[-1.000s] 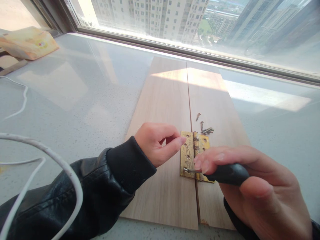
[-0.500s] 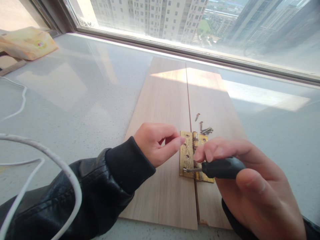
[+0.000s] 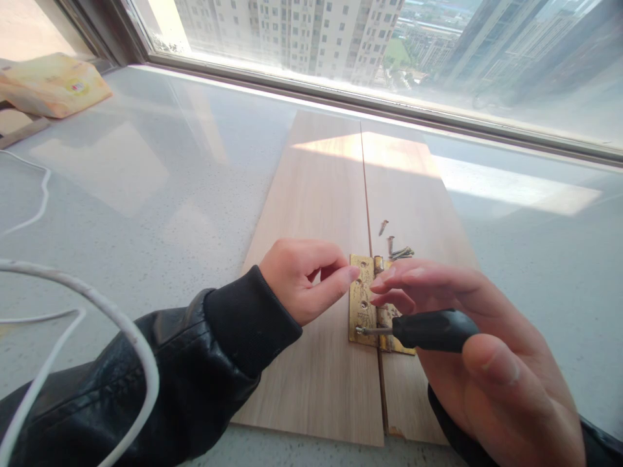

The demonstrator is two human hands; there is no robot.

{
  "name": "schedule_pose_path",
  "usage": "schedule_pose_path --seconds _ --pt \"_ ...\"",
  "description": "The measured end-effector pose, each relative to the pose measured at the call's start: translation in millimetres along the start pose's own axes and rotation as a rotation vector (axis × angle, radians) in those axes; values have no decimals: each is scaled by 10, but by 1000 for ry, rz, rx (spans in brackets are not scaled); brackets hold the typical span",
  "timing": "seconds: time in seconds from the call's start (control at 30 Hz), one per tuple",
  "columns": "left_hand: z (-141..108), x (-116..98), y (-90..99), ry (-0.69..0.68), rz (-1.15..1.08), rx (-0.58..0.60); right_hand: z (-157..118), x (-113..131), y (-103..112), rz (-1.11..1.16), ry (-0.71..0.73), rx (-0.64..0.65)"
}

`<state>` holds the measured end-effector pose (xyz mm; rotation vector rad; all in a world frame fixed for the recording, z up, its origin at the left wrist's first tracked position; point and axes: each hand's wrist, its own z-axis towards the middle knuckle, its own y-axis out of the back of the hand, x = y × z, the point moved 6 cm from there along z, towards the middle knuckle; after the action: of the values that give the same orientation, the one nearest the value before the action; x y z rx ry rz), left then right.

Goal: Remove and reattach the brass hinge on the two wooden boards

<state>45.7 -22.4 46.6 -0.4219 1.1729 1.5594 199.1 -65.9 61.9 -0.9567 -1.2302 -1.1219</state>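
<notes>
A brass hinge (image 3: 362, 292) lies across the seam between two pale wooden boards (image 3: 311, 194). My left hand (image 3: 311, 275) is closed in a pinch, thumb and fingertips at the upper left edge of the hinge; whatever is between them is too small to make out. My right hand (image 3: 487, 331) holds a screwdriver by its black handle (image 3: 433, 329), the handle resting by the thumb with the fingers loosely extended above it. The screwdriver's tip meets a screw (image 3: 359, 330) at the hinge's lower left hole. Several loose screws (image 3: 402, 252) lie above the hinge.
White cables (image 3: 141, 350) loop across the lower left, in front of my left sleeve. A yellowish package (image 3: 56, 84) sits at the far left of the speckled white counter (image 3: 195, 194). Behind the boards runs a window frame (image 3: 341, 104).
The fingers of my right hand have lifted and spread away from the screwdriver handle. The screwdriver and my left hand have stayed nearly in place.
</notes>
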Motion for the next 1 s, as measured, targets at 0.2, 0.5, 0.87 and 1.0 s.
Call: schedule_pose_path --seconds 0.2,0.5,0.87,1.0 --pt "-8 -4 3 -5 -3 -13 8 17 -47 9 7 89" --pt "-1 1 -5 10 -6 17 -25 -39 -14 7 -29 55" --pt "0 -3 -2 -13 -9 -5 -21 8 -48 13 -25 83" --pt "-4 1 -4 -5 -2 1 -23 -9 1 21 -23 4"
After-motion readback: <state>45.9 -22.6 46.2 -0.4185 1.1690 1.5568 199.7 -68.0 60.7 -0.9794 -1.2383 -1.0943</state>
